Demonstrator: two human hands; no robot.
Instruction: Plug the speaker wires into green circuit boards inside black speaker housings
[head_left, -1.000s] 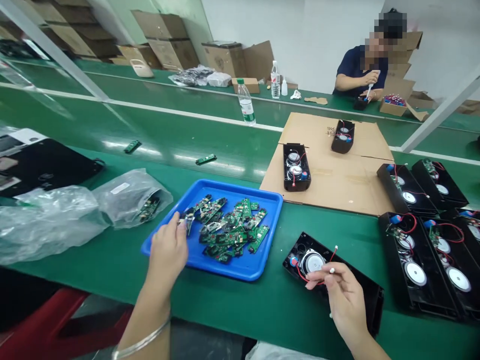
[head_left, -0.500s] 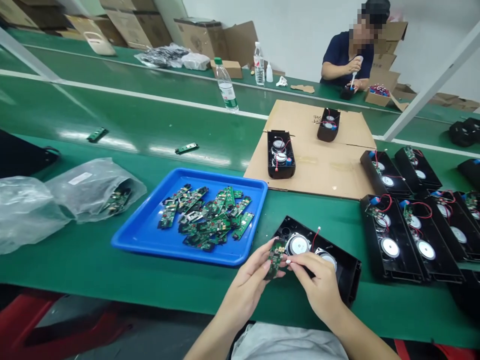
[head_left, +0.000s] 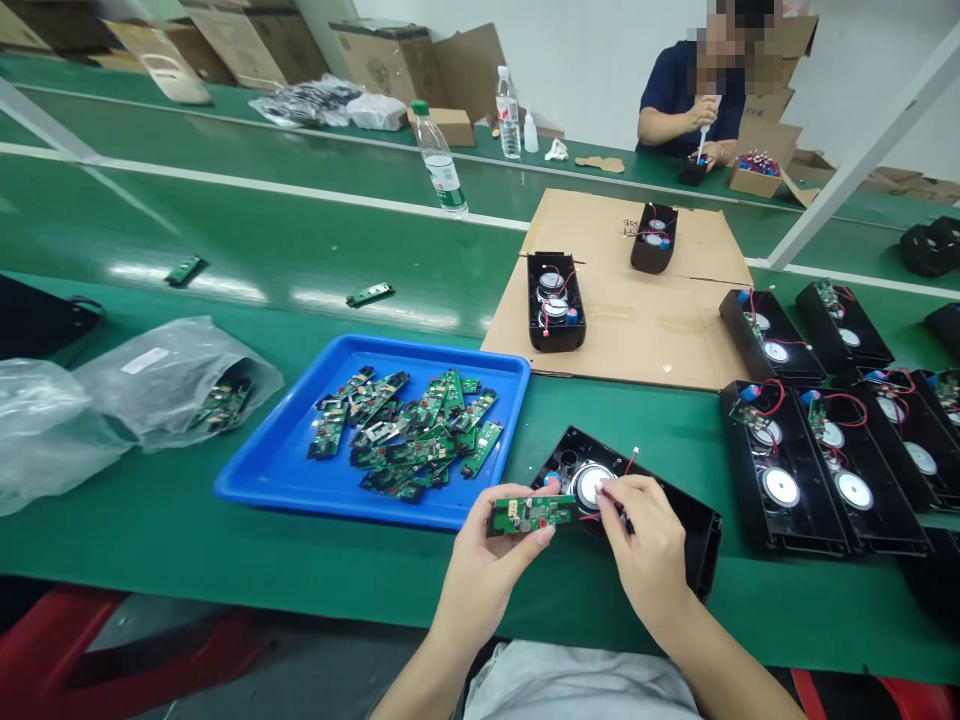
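Note:
My left hand is closed around a green circuit board, held level with its component side facing me. Close to the board's right end, the fingers of my right hand are pinched on a thin red speaker wire; its end is hidden by the fingertips. Beneath both hands a black speaker housing lies at a slant on the green bench. A round silver speaker shows in it, partly covered by my right fingers. Another thin wire with a white plug sticks up from the housing.
A blue tray of circuit boards stands left of my hands, beside a plastic bag with more boards. Several black housings line the right side. Two more rest on flat cardboard. Across the bench, a person works on another housing.
My left hand has turned the circuit board from upright to level and shifted slightly left. My right hand has moved up over the speaker; the white plug between its fingers is now hidden.

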